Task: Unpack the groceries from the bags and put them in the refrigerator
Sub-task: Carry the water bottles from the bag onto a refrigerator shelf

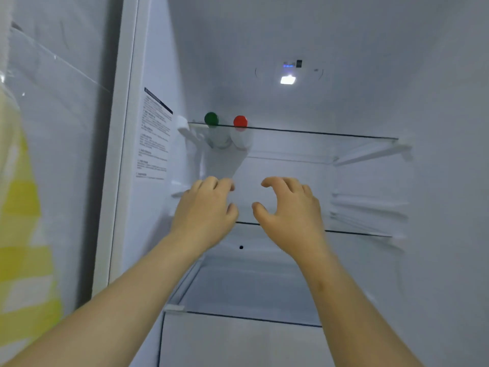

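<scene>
The refrigerator (370, 75) stands open and two bare hands reach into it side by side, near each other but apart. The left hand (205, 210) has its fingers bent at the knuckles and its thumb spread away from them, gripping nothing. The right hand (291, 210) is half open like a claw, with a clear gap between thumb and fingers, and it also holds nothing. Three glass shelves show inside: the top shelf (330, 133) at 12 o'clock from the hands, the middle shelf (357, 233) just behind the wrists, and the bottom shelf (238, 317) at 6 o'clock. Two bottles stand upright on the top shelf at 11 o'clock from the hands, close together near its left end: a green-capped bottle (211, 119) and, at its 3 o'clock, a red-capped bottle (240, 121). One lamp (288, 80) glows at 12 o'clock, high inside. One printed label (154, 136) is stuck to the left inner wall at 10 o'clock. The door (66, 128) fills the 9 o'clock side, and at the far left edge is one yellow-and-white thing (23, 234), too blurred to tell what.
</scene>
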